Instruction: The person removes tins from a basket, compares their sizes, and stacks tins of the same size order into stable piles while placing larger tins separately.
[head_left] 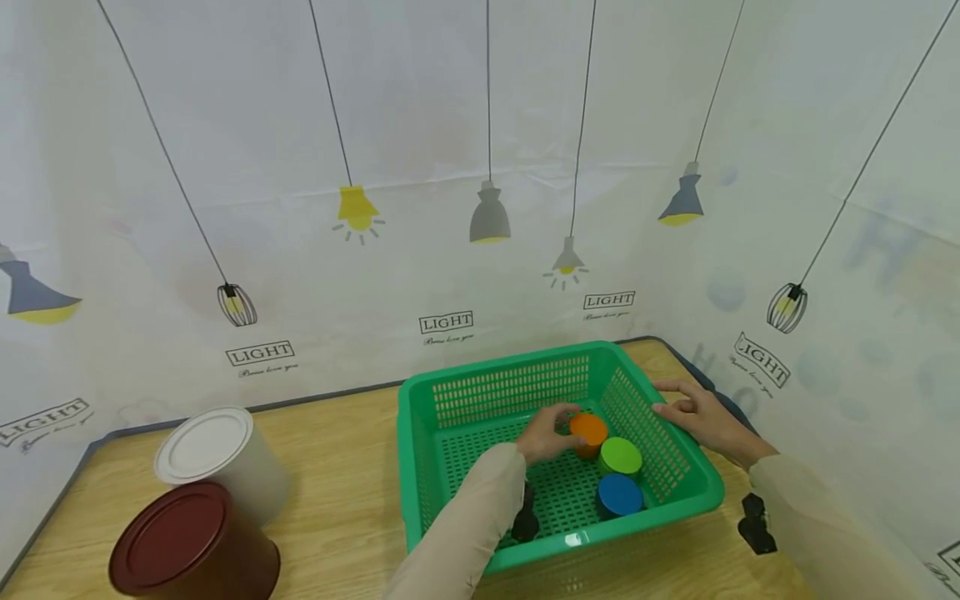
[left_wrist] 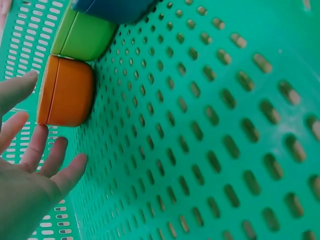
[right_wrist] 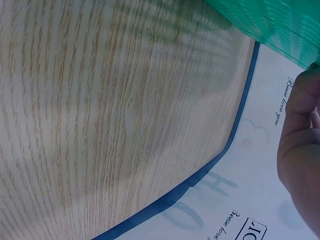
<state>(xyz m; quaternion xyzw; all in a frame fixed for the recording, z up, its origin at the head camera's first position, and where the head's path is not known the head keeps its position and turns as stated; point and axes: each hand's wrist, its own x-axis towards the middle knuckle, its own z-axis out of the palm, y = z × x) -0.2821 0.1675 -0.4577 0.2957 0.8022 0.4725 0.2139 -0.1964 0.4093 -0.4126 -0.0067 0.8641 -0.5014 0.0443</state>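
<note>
A green plastic basket [head_left: 415, 442] with slotted walls stands on the wooden table. Inside, along its right side, are an orange round container [head_left: 589, 430], a lime green one [head_left: 621, 457] and a blue one [head_left: 620, 496]. My left hand [head_left: 549, 433] reaches into the basket beside the orange container, thumb and fingers spread on either side of it. In the left wrist view the fingers of that hand [left_wrist: 35, 160] look loosely extended, not closed around the container. At the basket's right rim, my right hand [head_left: 701, 417] holds the edge with thumb and curled fingers.
To the left stand a white lidded canister [head_left: 225, 462] and a dark red lidded canister [head_left: 191, 542]. Behind the wooden table [head_left: 337, 475] hangs a pale sheet [head_left: 390, 258] printed with lamps. It also runs along the right side.
</note>
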